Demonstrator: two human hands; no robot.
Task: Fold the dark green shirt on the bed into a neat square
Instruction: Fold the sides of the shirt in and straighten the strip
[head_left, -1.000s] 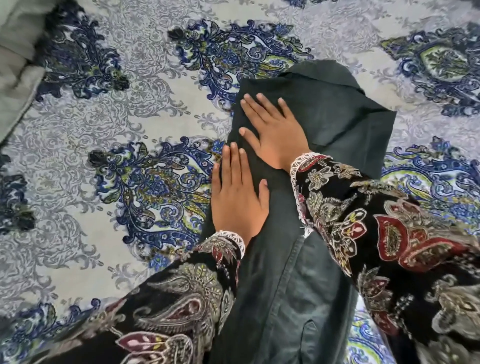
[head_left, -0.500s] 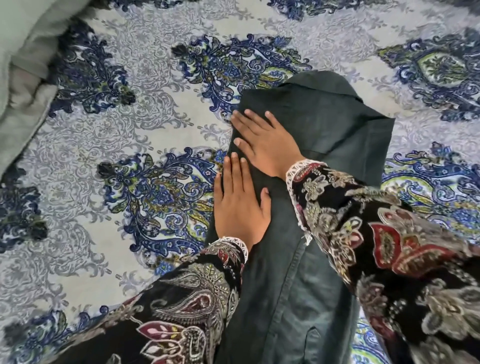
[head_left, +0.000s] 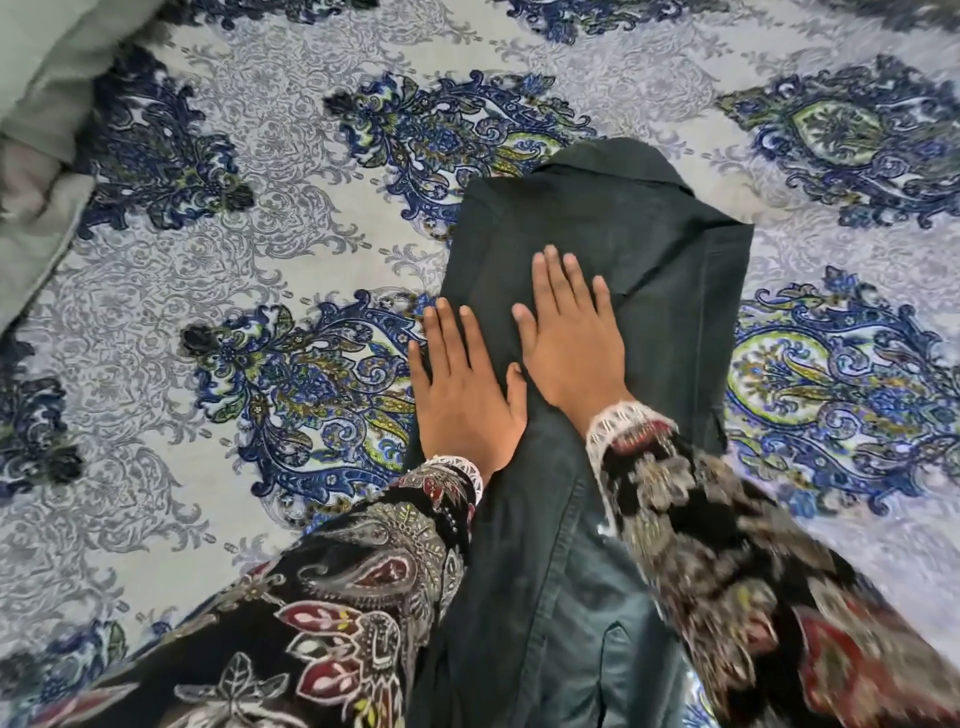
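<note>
I see both hands flat, fingers spread — left (head_left: 464, 395) on shirt (head_left: 613, 228) edge, right (head_left: 570, 347) mid-panel — pressing fold flat against bed (head_left: 260, 249), grasping nothing.

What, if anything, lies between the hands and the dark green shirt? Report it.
Nothing visible does. The left hand and right hand both lie flat, palms down, directly on the dark green shirt, which rests on the patterned bedspread. No other item lies on the shirt.

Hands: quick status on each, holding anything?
Left hand: open, flat on the shirt at its left edge, holding nothing.
Right hand: open, palm down on the shirt, holding nothing.
</note>
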